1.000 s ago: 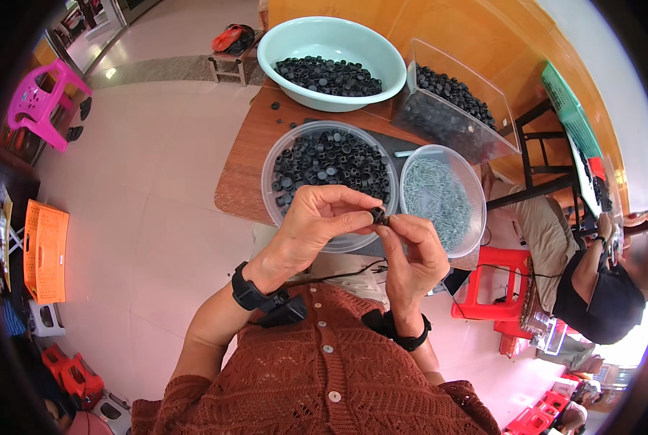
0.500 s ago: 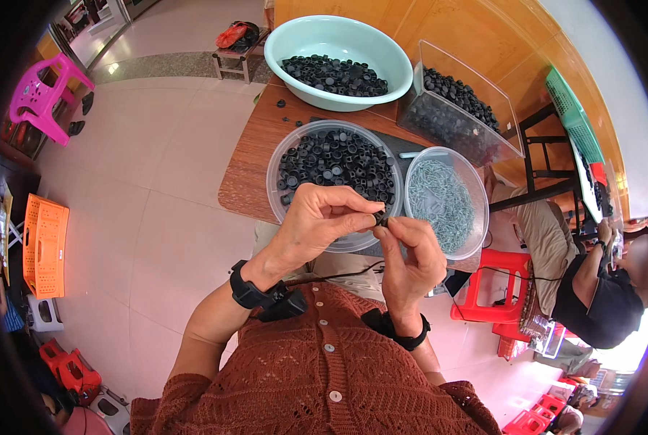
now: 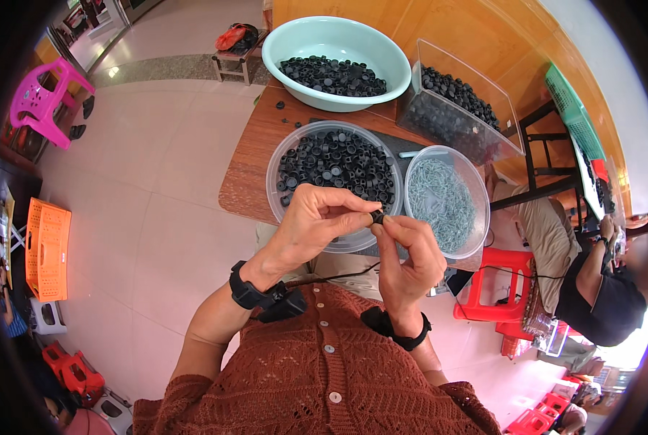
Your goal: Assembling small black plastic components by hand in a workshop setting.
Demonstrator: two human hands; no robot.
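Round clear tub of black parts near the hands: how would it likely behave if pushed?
The round clear tub probably wouldn't tip readily, since it looks broad. Its thin-looking, see-through rim may flex a little. The many small black parts lying loose inside would likely shift and slide.

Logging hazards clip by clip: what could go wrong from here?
The small black plastic-looking piece, pinched between left hand and right hand fingertips, could slip and get lost among the black pieces in the round clear plastic tub. It might instead stray into the smaller clear plastic tub of thin silvery metal pieces.
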